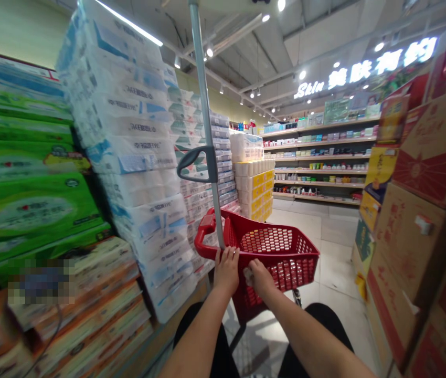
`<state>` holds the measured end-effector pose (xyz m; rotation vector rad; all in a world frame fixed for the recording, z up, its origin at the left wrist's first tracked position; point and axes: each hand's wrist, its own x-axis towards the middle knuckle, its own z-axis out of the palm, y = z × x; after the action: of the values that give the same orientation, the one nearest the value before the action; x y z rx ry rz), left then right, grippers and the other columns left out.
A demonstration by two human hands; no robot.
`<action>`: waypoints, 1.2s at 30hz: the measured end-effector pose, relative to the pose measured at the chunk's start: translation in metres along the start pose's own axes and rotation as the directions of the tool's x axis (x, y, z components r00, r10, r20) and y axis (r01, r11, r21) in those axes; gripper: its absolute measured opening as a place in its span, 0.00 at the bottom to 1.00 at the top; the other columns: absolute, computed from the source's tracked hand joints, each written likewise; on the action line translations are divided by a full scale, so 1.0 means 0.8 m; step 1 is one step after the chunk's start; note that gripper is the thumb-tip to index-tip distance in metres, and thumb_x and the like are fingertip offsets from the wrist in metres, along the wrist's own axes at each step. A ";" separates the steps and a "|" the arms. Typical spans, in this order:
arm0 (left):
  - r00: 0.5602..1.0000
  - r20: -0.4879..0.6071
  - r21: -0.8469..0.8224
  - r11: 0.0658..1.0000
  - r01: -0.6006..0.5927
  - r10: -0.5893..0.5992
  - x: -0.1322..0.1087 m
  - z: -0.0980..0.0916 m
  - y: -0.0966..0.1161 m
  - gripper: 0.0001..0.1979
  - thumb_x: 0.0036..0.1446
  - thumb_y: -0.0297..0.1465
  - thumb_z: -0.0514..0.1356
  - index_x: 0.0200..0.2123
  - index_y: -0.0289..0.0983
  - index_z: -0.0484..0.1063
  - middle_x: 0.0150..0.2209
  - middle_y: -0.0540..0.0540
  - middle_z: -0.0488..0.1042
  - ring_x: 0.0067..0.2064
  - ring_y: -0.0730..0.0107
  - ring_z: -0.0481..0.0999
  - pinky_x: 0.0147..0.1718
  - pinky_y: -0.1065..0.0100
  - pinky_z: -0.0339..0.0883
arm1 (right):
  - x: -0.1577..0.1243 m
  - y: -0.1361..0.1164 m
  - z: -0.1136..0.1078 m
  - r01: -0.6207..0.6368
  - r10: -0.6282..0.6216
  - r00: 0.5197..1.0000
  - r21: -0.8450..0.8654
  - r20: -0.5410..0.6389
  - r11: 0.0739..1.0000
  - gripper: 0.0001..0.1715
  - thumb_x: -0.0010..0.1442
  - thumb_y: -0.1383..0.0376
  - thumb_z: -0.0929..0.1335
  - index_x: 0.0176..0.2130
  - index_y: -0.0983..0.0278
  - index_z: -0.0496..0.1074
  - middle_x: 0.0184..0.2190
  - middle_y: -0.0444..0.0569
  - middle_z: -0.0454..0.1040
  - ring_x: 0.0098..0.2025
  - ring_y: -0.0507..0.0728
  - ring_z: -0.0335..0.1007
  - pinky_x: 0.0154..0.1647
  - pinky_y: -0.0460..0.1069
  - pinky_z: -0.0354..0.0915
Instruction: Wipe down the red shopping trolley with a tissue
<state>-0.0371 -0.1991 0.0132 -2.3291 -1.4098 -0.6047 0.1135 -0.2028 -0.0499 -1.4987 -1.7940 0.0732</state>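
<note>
A red plastic shopping cart [286, 253] with perforated sides stands in front of my knees. My left hand [226, 269] is on the near rim, its fingers hooked over the edge close to the foot of a metal pole [203, 84]. Just to the right, my right hand [261, 278] is closed in front of the cart's near wall. It pinches a small crumpled white wipe [248, 276], partly hidden by the fingers, against or very near the red plastic. A grey loop handle [197, 164] is fixed partway up the pole.
Tall stacks of white tissue packs [136, 147] and green packs [30, 205] line the left. Cardboard boxes [407, 241] are piled on the right. Beyond the cart, tiled floor [325, 226] leads to shelves of small products [317, 155].
</note>
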 end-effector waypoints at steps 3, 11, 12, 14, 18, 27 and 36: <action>1.000 0.006 0.000 1.000 -0.007 0.007 -0.002 0.002 -0.003 0.31 0.56 0.23 0.49 0.65 0.40 0.58 0.63 0.44 0.63 0.66 0.59 0.53 0.67 0.50 0.36 | -0.007 0.011 0.001 -0.080 0.079 0.997 -0.067 -0.016 0.995 0.16 0.52 0.78 0.58 0.34 0.63 0.68 0.37 0.50 0.71 0.40 0.56 0.67 0.41 0.47 0.62; 0.999 -0.032 -0.027 1.000 -0.002 0.001 0.001 0.004 -0.004 0.27 0.60 0.24 0.47 0.62 0.41 0.62 0.62 0.46 0.65 0.65 0.61 0.55 0.67 0.51 0.38 | 0.055 -0.040 -0.032 0.165 -0.100 0.947 0.195 -0.305 0.967 0.24 0.51 0.78 0.59 0.45 0.64 0.70 0.47 0.54 0.69 0.52 0.57 0.64 0.55 0.51 0.61; 1.000 -0.031 -0.028 1.000 -0.002 0.001 0.001 0.003 -0.004 0.27 0.60 0.24 0.47 0.62 0.41 0.62 0.62 0.46 0.65 0.65 0.60 0.55 0.67 0.51 0.39 | 0.058 -0.041 -0.031 0.169 -0.108 0.954 0.204 -0.280 0.964 0.25 0.51 0.78 0.59 0.47 0.65 0.70 0.49 0.54 0.69 0.53 0.57 0.64 0.57 0.52 0.60; 1.000 -0.024 -0.026 1.000 0.006 -0.006 0.000 0.002 -0.003 0.27 0.59 0.24 0.47 0.62 0.40 0.62 0.62 0.46 0.65 0.65 0.60 0.55 0.67 0.51 0.39 | 0.056 -0.035 -0.027 0.164 -0.129 0.975 0.194 -0.180 0.967 0.28 0.52 0.78 0.59 0.50 0.65 0.70 0.51 0.54 0.70 0.54 0.57 0.64 0.58 0.52 0.59; 1.000 -0.019 -0.019 1.000 0.000 0.000 -0.002 0.003 -0.005 0.28 0.58 0.23 0.48 0.63 0.40 0.61 0.62 0.46 0.65 0.65 0.61 0.54 0.67 0.52 0.36 | 0.038 -0.003 -0.026 0.139 -0.137 0.990 0.055 -0.038 0.989 0.31 0.55 0.77 0.59 0.57 0.65 0.66 0.57 0.55 0.68 0.59 0.58 0.61 0.61 0.53 0.55; 1.000 -0.007 -0.051 0.999 0.003 -0.003 -0.001 0.002 -0.003 0.30 0.56 0.23 0.49 0.63 0.37 0.61 0.63 0.46 0.64 0.66 0.61 0.53 0.67 0.52 0.35 | 0.009 0.079 -0.073 -0.184 0.170 0.982 -0.189 -0.086 0.965 0.22 0.64 0.72 0.57 0.52 0.63 0.71 0.53 0.55 0.71 0.55 0.60 0.64 0.54 0.52 0.54; 1.000 -0.014 -0.031 0.999 0.027 -0.027 0.006 0.007 0.003 0.29 0.57 0.23 0.48 0.63 0.37 0.62 0.62 0.45 0.64 0.65 0.60 0.54 0.67 0.51 0.34 | 0.055 -0.012 -0.027 -0.196 0.192 0.978 -0.050 -0.086 0.979 0.22 0.59 0.75 0.59 0.46 0.64 0.75 0.45 0.52 0.75 0.47 0.56 0.67 0.49 0.46 0.58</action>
<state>-0.0325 -0.1939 0.0107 -2.3280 -1.4374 -0.6546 0.1186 -0.1770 -0.0075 -1.6916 -1.5944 0.0569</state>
